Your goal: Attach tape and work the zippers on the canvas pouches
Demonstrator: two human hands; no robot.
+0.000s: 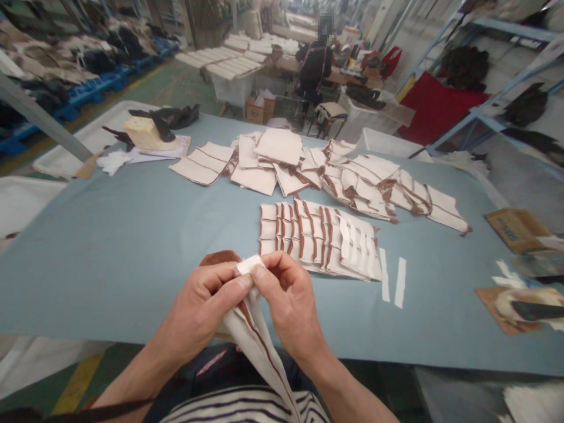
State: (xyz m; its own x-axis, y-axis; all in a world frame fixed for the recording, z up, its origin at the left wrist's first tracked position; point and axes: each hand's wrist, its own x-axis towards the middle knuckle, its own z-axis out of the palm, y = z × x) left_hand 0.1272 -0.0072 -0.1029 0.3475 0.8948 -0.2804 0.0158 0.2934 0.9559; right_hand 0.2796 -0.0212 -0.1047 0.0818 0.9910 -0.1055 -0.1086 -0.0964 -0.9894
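Observation:
Both hands meet over the near edge of the table. My left hand (202,302) is closed, pinching a cream fabric piece (253,332) with brown edging, which hangs down toward my lap. Opposite it, my right hand (291,302) is closed too, thumb and fingers pressed on a white strip (249,264) at the top of that piece. The two thumbs nearly touch. Just beyond the right hand lies an overlapping row of cream fabric pieces (312,235) with brown edges. Several white strips rest on its right end, and two loose white strips (400,283) lie beside it.
A long heap of cream pieces (279,147) spreads across the back of the blue-grey table (132,252). A yellowish block (143,134) sits at the far left, a cardboard box (517,229) at the right edge. Beyond, a person (314,67) is at another table.

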